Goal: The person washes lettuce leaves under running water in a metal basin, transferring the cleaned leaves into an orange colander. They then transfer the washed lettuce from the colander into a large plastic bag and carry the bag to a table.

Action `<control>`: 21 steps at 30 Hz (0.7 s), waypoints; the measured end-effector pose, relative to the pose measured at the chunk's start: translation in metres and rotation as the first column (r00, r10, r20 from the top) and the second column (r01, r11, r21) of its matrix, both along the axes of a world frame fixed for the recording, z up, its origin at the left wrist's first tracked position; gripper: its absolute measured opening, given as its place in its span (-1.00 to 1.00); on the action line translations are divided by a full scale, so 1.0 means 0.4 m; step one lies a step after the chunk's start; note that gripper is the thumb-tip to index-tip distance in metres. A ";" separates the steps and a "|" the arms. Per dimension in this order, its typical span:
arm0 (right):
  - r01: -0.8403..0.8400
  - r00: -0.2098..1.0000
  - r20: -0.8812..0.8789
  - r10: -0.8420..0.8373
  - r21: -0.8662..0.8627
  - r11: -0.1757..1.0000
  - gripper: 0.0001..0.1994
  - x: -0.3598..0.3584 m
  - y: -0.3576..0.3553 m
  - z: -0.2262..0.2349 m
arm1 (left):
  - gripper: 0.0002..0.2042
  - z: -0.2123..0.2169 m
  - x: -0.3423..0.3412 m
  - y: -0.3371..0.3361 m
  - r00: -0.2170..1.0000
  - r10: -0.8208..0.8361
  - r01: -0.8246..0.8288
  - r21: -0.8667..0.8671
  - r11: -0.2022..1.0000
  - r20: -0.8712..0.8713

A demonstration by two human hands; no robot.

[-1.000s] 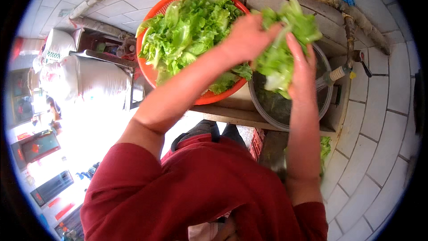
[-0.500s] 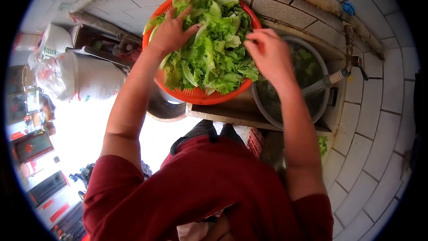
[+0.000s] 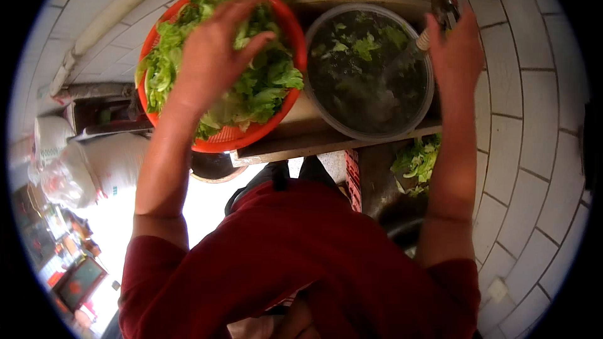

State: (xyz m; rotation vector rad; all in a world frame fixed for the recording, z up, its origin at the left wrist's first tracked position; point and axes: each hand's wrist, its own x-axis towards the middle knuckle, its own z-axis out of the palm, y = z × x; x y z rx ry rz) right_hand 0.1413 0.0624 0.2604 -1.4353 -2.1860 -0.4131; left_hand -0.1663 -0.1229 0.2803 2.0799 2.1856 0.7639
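Observation:
Torn green lettuce (image 3: 270, 85) heaps up in an orange-red plastic colander (image 3: 299, 41) at the far left. Over this heap is my left hand (image 3: 213, 56), thumb spread away from the fingers; it looks open, and the leaves under it are partly hidden. My right hand (image 3: 458, 53) reaches up at the tap (image 3: 450, 7) on the right, thumb and fingers apart around it. A ribbed pale nozzle (image 3: 423, 40) points from there into a round clear tub (image 3: 367, 136) of water. Several lettuce pieces (image 3: 365, 47) float in the tub, where the water is stirred up.
The colander and tub sit over a stone sink edge (image 3: 333, 140). More lettuce leaves (image 3: 418, 163) lie low on the right, near a red crate (image 3: 353, 179). White sacks (image 3: 116, 163) stand at left. A pipe (image 3: 94, 31) runs along the tiled wall.
My right hand has gone from beside the colander across the tub to the tap. My left hand has stayed over the lettuce. The view has shifted right, showing more of the tub.

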 end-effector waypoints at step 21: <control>-0.082 0.963 -0.209 -0.171 -0.829 0.553 -0.21 0.161 0.207 -0.790 | -0.11 -0.759 0.330 0.415 1.000 -0.011 0.011 -0.800 0.600 0.005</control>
